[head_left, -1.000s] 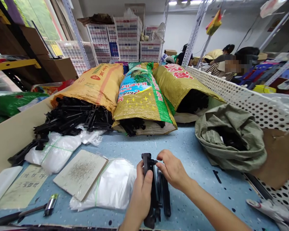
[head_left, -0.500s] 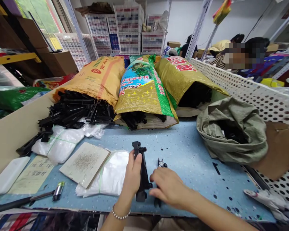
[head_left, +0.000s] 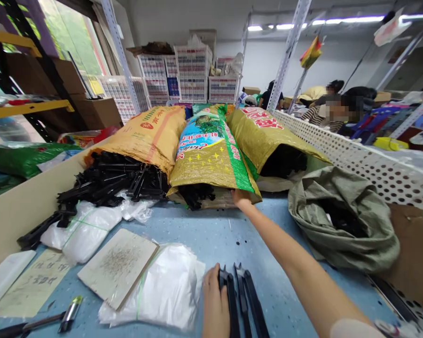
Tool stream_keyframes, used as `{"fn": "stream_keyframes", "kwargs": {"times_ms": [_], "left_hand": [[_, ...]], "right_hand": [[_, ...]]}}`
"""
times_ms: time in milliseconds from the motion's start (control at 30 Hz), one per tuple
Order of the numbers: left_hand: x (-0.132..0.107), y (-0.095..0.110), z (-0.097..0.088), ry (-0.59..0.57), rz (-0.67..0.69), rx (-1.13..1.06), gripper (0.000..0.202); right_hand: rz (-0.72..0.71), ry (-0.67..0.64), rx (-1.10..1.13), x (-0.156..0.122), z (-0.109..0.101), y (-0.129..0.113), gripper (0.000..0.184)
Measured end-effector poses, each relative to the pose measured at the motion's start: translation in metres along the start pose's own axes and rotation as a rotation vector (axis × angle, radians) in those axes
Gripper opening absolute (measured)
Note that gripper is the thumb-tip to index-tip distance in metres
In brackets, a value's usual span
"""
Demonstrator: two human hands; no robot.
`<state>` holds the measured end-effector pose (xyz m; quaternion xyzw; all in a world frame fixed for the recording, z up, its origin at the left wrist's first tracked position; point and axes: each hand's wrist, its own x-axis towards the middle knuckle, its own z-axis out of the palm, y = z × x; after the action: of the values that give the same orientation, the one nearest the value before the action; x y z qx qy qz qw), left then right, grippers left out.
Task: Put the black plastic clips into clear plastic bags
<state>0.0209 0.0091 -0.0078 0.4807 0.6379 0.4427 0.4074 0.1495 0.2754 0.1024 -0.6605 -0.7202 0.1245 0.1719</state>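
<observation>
My left hand point(head_left: 215, 303) is low in the view at the table's front, its fingers closed against a long black plastic part point(head_left: 231, 307) with a pronged tip. Right beside it lie more slim black parts point(head_left: 252, 305), also with pronged tips, pointing away from me. My right hand point(head_left: 242, 199) reaches forward into the mouth of the middle gold-and-green woven sack point(head_left: 211, 176). Its fingers are hidden inside, so I cannot see what they touch. Several black plastic pieces point(head_left: 197, 195) stick out of that sack's opening.
An orange sack point(head_left: 144, 136) spills black parts on the left; another gold sack point(head_left: 268, 126) stands right of the middle one. A grey-green cloth bag point(head_left: 341, 225) sits at right. Plastic bags point(head_left: 165, 286), a square board point(head_left: 118, 267) and a hammer-like tool point(head_left: 70, 314) lie at left.
My right hand has left the black parts near me and gone forward into the middle sack. My left hand has lowered its black part to the table. The view has tilted upward.
</observation>
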Motion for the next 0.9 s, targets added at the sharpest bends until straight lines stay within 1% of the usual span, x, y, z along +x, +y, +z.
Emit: {"fn": "stream_keyframes", "kwargs": {"times_ms": [67, 100, 167, 200, 233, 267, 333, 367, 400, 433, 467, 500, 567, 633, 667, 700, 733, 767, 833, 867, 900], "left_hand": [[-0.003, -0.007, 0.006, 0.01, 0.002, -0.018, 0.05], [-0.001, -0.009, 0.005, 0.014, -0.002, -0.048, 0.051], [0.01, -0.007, -0.002, 0.006, -0.014, -0.144, 0.052], [0.017, -0.003, -0.007, -0.003, -0.022, -0.203, 0.053], [0.026, 0.003, -0.012, -0.011, -0.035, -0.267, 0.054], [0.034, 0.011, -0.015, -0.014, -0.052, -0.336, 0.057], [0.05, 0.03, -0.018, 0.004, -0.092, -0.473, 0.067], [0.056, 0.039, -0.018, 0.024, -0.108, -0.532, 0.07], [0.06, 0.048, -0.017, 0.035, -0.124, -0.577, 0.069], [0.06, 0.056, -0.018, 0.03, -0.139, -0.61, 0.065], [0.058, 0.063, -0.018, 0.004, -0.155, -0.63, 0.058], [0.052, 0.069, -0.019, -0.041, -0.175, -0.645, 0.051], [0.037, 0.077, -0.023, -0.152, -0.221, -0.672, 0.042], [0.021, 0.082, -0.026, -0.249, -0.271, -0.695, 0.042], [0.014, 0.084, -0.028, -0.277, -0.289, -0.696, 0.043], [0.009, 0.085, -0.03, -0.29, -0.299, -0.686, 0.044], [0.006, 0.085, -0.033, -0.289, -0.303, -0.668, 0.044], [0.005, 0.085, -0.035, -0.272, -0.302, -0.648, 0.043], [0.007, 0.084, -0.041, -0.213, -0.297, -0.625, 0.04], [0.009, 0.083, -0.045, -0.183, -0.297, -0.633, 0.039], [0.011, 0.082, -0.048, -0.156, -0.299, -0.655, 0.037]], "right_hand": [[0.025, 0.05, -0.011, 0.017, -0.004, 0.003, 0.033], [0.03, 0.064, -0.01, 0.018, -0.003, 0.005, 0.032], [0.033, 0.073, 0.001, 0.006, 0.003, 0.007, 0.03], [0.031, 0.07, 0.011, -0.008, 0.009, 0.007, 0.029], [0.024, 0.062, 0.021, -0.028, 0.016, 0.007, 0.027], [0.012, 0.054, 0.034, -0.053, 0.022, 0.006, 0.027], [-0.042, 0.021, 0.072, -0.112, 0.032, 0.003, 0.027], [-0.096, -0.002, 0.107, -0.142, 0.033, 0.001, 0.028], [-0.212, -0.019, 0.199, -0.169, 0.032, -0.001, 0.028], [-0.309, -0.065, 0.285, -0.191, 0.03, -0.002, 0.026], [-0.375, -0.088, 0.356, -0.207, 0.025, -0.003, 0.022], [-0.424, -0.08, 0.413, -0.216, 0.02, -0.003, 0.021], [-0.461, 0.004, 0.441, -0.216, 0.009, -0.005, 0.023], [-0.488, 0.092, 0.408, -0.201, 0.002, -0.008, 0.028], [-0.496, 0.095, 0.407, -0.192, 0.001, -0.011, 0.031], [-0.485, 0.062, 0.441, -0.184, 0.002, -0.015, 0.034], [-0.444, -0.001, 0.513, -0.179, 0.003, -0.02, 0.037], [-0.374, -0.086, 0.612, -0.177, 0.005, -0.024, 0.04], [-0.219, -0.271, 0.801, -0.183, 0.01, -0.03, 0.044], [-0.188, -0.343, 0.851, -0.19, 0.011, -0.031, 0.047], [-0.211, -0.388, 0.85, -0.199, 0.013, -0.031, 0.048]]}}
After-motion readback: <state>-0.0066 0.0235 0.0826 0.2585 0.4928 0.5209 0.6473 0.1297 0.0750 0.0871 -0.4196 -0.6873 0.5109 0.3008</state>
